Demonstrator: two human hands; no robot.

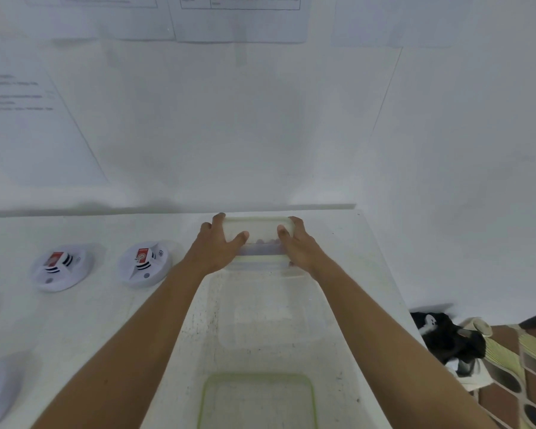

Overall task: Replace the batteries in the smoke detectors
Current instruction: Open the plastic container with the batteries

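Clear plastic container (257, 235) lies at twelve o'clock, long axis running nine to three. The left hand (214, 247) and right hand (300, 250) grip its short ends, fingers curled. The inner smoke detector (144, 264) and outer smoke detector (62, 269) sit toward nine o'clock, nearer the left hand.

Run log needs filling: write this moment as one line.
left grip: holds lidded plastic container, left end | right grip: holds its right end | smoke detectors: on table, left, untouched
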